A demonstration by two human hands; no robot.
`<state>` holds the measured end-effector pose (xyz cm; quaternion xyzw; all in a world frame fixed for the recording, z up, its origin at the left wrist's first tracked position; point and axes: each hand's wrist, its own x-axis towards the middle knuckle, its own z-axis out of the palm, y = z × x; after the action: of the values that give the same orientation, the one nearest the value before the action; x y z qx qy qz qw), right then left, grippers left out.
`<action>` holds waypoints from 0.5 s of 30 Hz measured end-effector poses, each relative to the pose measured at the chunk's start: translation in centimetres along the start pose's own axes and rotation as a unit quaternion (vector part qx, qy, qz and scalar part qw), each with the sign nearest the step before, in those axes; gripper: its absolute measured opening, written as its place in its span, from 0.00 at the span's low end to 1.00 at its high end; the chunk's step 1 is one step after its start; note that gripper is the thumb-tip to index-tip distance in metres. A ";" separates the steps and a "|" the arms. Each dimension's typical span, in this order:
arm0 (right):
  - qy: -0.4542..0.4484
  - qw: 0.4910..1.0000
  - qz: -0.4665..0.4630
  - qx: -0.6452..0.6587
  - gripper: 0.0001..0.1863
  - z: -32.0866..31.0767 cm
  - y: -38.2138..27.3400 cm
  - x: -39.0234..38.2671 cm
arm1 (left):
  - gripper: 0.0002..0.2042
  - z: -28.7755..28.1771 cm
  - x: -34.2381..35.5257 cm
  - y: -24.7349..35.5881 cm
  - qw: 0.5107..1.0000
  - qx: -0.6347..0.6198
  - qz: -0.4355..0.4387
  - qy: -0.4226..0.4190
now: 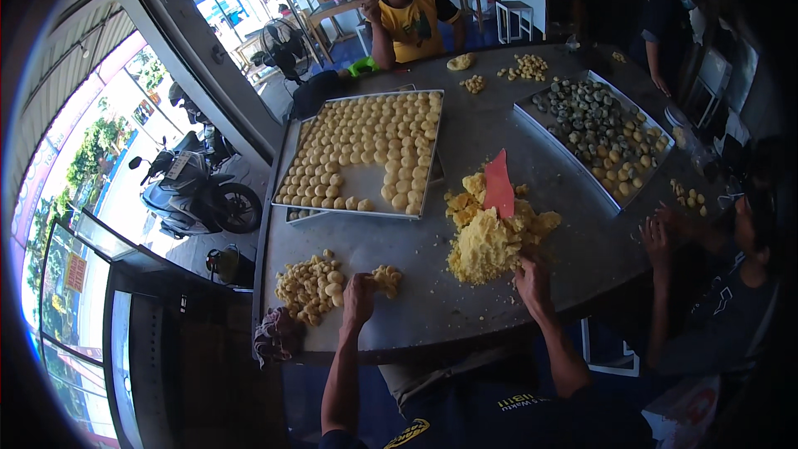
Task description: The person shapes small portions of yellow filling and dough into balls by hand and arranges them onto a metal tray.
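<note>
On the metal table, my left hand (358, 299) is closed between two heaps of pale dough. To its left lies the larger heap of small dough pieces (307, 287); the smaller heap (386, 279) touches its fingers. What those fingers hold, if anything, is hidden. My right hand (533, 283) curls its fingers into the near right edge of a crumbly yellow mixture (484, 248), gripping some of it. A flat red scraper (499, 185) stands stuck in the top of that mound. Beyond, a large tray (357, 154) carries rows of round dough balls, with a gap near its front edge.
A second tray (600, 137) at the right holds dark and yellow balls. Small dough heaps (525, 68) lie at the far side. People sit across and at the right, one with a hand (655, 237) near the table. A crumpled cloth (278, 335) lies at the left corner.
</note>
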<state>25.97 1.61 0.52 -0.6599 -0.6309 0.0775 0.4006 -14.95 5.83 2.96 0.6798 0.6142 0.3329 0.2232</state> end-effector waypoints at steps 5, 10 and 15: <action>-0.125 0.991 0.047 -0.004 0.13 -2.2 -0.8 1.9 | 0.11 -0.4 0.4 -2.7 0.892 -0.427 -0.144 0.020; -0.047 0.996 0.062 0.038 0.18 -2.5 -0.8 -0.5 | 0.13 0.2 1.3 -1.0 0.975 -0.216 -0.029 0.055; 0.016 0.997 -0.018 -0.078 0.23 -2.7 -3.8 -2.1 | 0.18 1.0 1.7 -0.5 0.962 -0.225 -0.150 0.030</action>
<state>24.31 -1.92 3.83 -0.6787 -0.6402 0.0104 0.3596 -14.51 7.65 2.23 0.5015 0.6249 0.4454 0.3996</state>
